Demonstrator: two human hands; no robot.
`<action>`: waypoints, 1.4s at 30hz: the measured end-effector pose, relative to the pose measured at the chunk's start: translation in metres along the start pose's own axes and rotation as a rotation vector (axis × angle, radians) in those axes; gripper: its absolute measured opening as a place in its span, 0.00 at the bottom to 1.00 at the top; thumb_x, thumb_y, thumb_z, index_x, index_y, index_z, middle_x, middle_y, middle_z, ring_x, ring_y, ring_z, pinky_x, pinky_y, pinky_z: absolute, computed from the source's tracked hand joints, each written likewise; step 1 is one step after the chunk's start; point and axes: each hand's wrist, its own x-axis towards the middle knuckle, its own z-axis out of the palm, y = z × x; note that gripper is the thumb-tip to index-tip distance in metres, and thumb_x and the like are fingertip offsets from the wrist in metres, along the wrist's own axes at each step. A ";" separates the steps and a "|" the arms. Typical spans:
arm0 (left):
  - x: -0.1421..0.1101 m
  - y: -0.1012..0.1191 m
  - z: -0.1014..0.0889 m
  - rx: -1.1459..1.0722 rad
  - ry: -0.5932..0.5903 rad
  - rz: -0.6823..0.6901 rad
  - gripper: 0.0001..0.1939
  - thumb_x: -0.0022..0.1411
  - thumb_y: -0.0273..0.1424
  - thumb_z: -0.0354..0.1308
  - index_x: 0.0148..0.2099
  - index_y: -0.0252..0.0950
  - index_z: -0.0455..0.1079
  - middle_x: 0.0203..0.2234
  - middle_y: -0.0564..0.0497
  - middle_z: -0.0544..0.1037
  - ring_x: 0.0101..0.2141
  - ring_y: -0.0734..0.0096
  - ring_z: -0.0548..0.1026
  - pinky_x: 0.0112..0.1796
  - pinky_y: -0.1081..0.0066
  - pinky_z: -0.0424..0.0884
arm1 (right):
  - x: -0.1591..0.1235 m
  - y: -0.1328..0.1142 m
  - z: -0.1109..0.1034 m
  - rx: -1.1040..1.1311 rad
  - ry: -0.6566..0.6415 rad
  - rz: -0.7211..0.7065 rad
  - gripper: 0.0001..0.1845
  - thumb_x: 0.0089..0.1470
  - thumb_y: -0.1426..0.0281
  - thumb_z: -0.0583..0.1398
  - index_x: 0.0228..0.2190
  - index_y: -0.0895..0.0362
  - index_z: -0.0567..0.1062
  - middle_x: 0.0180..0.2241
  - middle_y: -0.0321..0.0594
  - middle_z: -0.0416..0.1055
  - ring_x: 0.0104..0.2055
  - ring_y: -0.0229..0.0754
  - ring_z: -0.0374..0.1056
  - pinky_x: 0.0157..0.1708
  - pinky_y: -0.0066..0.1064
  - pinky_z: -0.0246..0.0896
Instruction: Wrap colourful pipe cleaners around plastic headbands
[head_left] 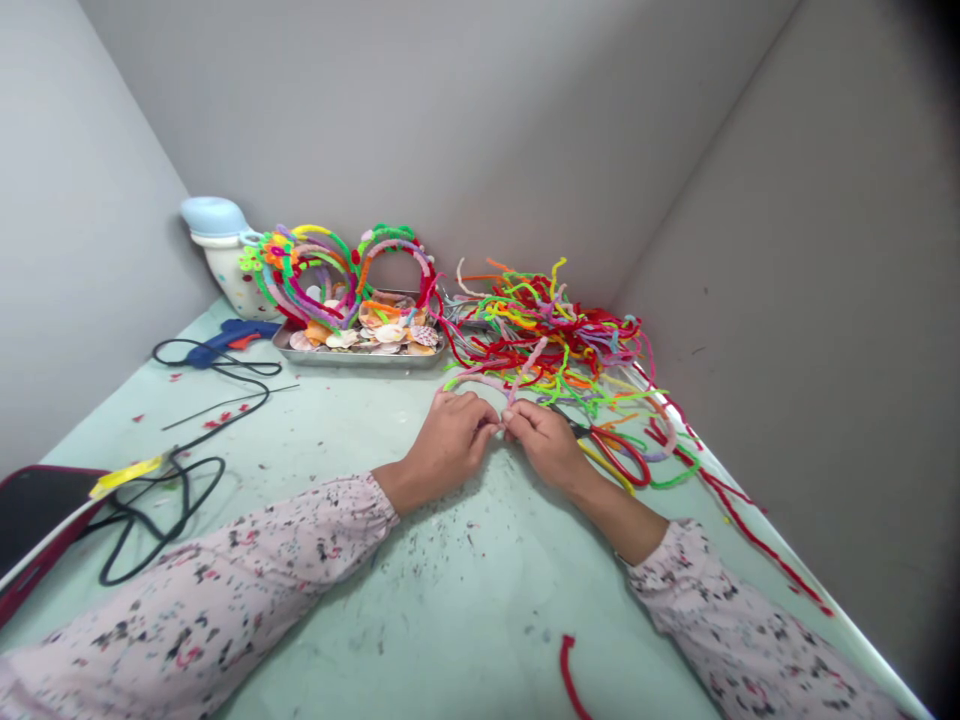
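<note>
My left hand (450, 445) and my right hand (544, 442) rest side by side on the pale green table (420, 600), fingertips meeting. Both pinch a pink pipe cleaner (525, 368); one arc of it curves over my left hand and one strand runs up from my right fingers. Just behind them lies a tangled pile of coloured pipe cleaners (559, 335). Red-handled scissors (619, 450) lie right beside my right hand.
A metal tray (360, 357) of seashells holds finished pipe-cleaner headbands (337, 270) at the back. A blue glue gun (225, 340) with black cord, a white jar (225, 255), a dark phone (37, 520) and a red scrap (570, 675) lie around.
</note>
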 end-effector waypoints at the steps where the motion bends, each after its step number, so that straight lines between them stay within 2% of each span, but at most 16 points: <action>1: 0.000 0.000 0.000 -0.002 0.003 -0.007 0.04 0.62 0.26 0.51 0.35 0.36 0.67 0.30 0.51 0.73 0.35 0.66 0.70 0.42 0.61 0.62 | 0.000 0.000 0.000 -0.002 0.012 -0.004 0.15 0.60 0.65 0.52 0.23 0.55 0.69 0.23 0.32 0.67 0.28 0.37 0.62 0.32 0.29 0.54; 5: 0.001 0.000 0.000 -0.016 0.012 -0.033 0.04 0.62 0.25 0.52 0.35 0.36 0.67 0.29 0.52 0.74 0.35 0.66 0.70 0.41 0.61 0.62 | -0.002 -0.002 0.002 0.012 0.087 -0.002 0.11 0.57 0.63 0.55 0.27 0.55 0.70 0.23 0.32 0.66 0.27 0.38 0.61 0.30 0.29 0.55; 9: 0.000 0.000 0.000 -0.029 0.017 -0.048 0.04 0.62 0.25 0.52 0.34 0.36 0.67 0.29 0.52 0.74 0.35 0.66 0.71 0.41 0.62 0.63 | -0.003 -0.005 0.002 0.052 0.141 -0.020 0.06 0.55 0.65 0.57 0.32 0.55 0.69 0.28 0.34 0.69 0.31 0.39 0.65 0.33 0.29 0.58; 33: 0.001 0.001 -0.002 -0.080 0.069 -0.157 0.03 0.62 0.28 0.53 0.35 0.36 0.67 0.29 0.51 0.73 0.34 0.66 0.70 0.40 0.63 0.63 | -0.003 -0.006 0.001 0.020 0.129 -0.155 0.06 0.57 0.67 0.58 0.36 0.53 0.74 0.36 0.38 0.73 0.40 0.43 0.67 0.45 0.36 0.59; 42: 0.001 0.001 -0.002 -0.085 0.077 -0.160 0.03 0.62 0.27 0.53 0.35 0.36 0.67 0.29 0.52 0.73 0.34 0.67 0.70 0.41 0.63 0.63 | -0.002 -0.006 0.001 -0.012 0.113 -0.139 0.07 0.56 0.68 0.58 0.38 0.53 0.75 0.38 0.39 0.74 0.42 0.43 0.68 0.45 0.36 0.60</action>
